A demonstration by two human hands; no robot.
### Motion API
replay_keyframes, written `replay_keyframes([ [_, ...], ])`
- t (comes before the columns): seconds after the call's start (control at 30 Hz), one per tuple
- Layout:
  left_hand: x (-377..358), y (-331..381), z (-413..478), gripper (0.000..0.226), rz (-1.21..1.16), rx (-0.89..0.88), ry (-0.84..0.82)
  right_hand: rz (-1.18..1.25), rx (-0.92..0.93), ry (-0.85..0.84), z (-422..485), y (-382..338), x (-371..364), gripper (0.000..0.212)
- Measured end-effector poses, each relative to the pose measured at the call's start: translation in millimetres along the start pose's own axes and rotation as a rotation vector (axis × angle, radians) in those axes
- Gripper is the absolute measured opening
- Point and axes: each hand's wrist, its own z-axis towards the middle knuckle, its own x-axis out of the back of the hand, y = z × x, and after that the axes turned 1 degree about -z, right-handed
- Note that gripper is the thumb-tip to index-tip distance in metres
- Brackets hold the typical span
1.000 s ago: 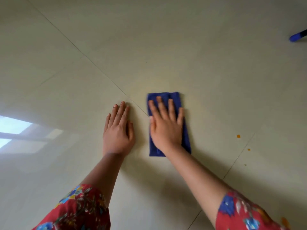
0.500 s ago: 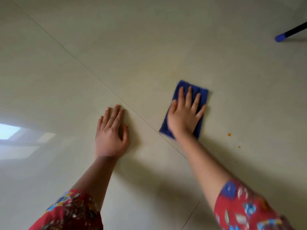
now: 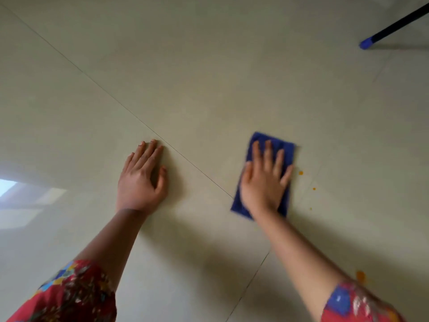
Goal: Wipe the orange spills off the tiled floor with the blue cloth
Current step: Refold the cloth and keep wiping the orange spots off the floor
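Half-covering the cloth (image 3: 287, 151) with the straight-fingered right hand (image 3: 264, 187), pressing it to the floor (image 3: 209, 89); resting the flat, empty left hand (image 3: 141, 182) left of the cloth, leaving 3 orange spots (image 3: 300, 173) just right of it.

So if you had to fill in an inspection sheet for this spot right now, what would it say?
Surface: pale tiled floor, glossy.
Job's things: blue cloth flat on the floor; orange drops just to its right, a bigger orange spot near the right sleeve, unwiped.
Clutter: dark pole with blue tip, far right.
Hands: right hand pressed flat on the cloth; left hand flat on bare tile.
Cables: nothing seen.
Surroundings: bright window-like reflection at left.
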Motion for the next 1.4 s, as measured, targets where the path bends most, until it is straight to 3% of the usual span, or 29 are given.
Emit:
replay_keyframes([
  [0.13, 1.6, 1.5, 1.5, 0.054, -0.006, -0.012, -0.011, 0.016, 0.427, -0.083, -36.6, -76.3, -8.4, 0.057],
  [0.2, 4.0, 1.4, 1.6, 0.054, -0.032, -0.010, -0.001, 0.037, 0.459, -0.129, 4.2, -96.6, -9.5, 0.055],
  [0.27, 4.5, 1.1, 0.6, 0.053, -0.062, 0.004, 0.008, -0.001, 0.358, -0.145, 41.9, -100.4, -11.0, 0.055],
  [0.37, 4.7, 0.4, 1.3, 0.053, -0.078, 0.016, 0.022, 0.012, 0.267, -0.116, 31.7, -100.8, -10.0, 0.056],
  [0.5, 7.4, 2.3, -0.6, 0.049, -0.069, 0.010, 0.008, 0.047, 0.659, -0.163, -85.9, -54.2, 1.4, 0.056],
  [0.53, 8.0, 3.4, -0.3, 0.048, -0.056, 0.027, 0.014, 0.035, 0.687, -0.185, -93.0, -32.0, 3.7, 0.056],
  [0.6, 7.6, 9.6, -3.1, 0.048, -0.008, 0.083, 0.023, -0.029, 0.592, -0.172, -69.3, 10.0, 7.4, 0.056],
  [0.7, 1.2, 28.1, -7.8, 0.049, 0.041, 0.103, 0.028, -0.068, 0.204, -0.150, -17.2, 35.7, 13.0, 0.054],
  [0.73, -3.8, 39.6, -9.9, 0.051, 0.034, 0.073, 0.032, -0.067, 0.150, -0.130, -13.4, 33.6, 12.4, 0.055],
  [0.77, -12.0, 55.6, -14.1, 0.053, 0.009, 0.027, 0.024, -0.073, 0.172, -0.115, -20.7, 34.4, 12.5, 0.055],
  [0.87, -35.4, 102.4, -21.7, 0.058, -0.071, -0.109, -0.093, -0.074, 0.490, -0.122, -70.0, 56.9, 13.3, 0.056],
  [0.93, -53.9, 118.2, -26.2, 0.057, -0.033, -0.168, -0.172, -0.087, 0.563, -0.168, -75.1, 90.6, 16.7, 0.056],
  [1.07, -72.7, 118.5, -30.6, 0.059, 0.114, -0.204, -0.190, -0.107, 0.168, -0.114, -26.8, 103.3, 20.4, 0.055],
  [1.13, -72.1, 116.1, -30.4, 0.060, 0.124, -0.196, -0.183, -0.095, 0.144, -0.093, -29.1, 87.5, 18.9, 0.056],
  [1.27, -72.2, 118.0, -30.0, 0.059, 0.127, -0.181, -0.183, -0.096, 0.657, -0.155, -70.6, 122.3, 19.3, 0.056],
  [1.33, -72.1, 116.9, -30.2, 0.059, 0.133, -0.174, -0.185, -0.115, 0.570, -0.165, -49.4, 145.3, 22.9, 0.056],
  [1.4, -73.1, 118.2, -30.7, 0.059, 0.141, -0.178, -0.189, -0.105, 0.260, -0.127, -7.5, 145.3, 25.0, 0.053],
])
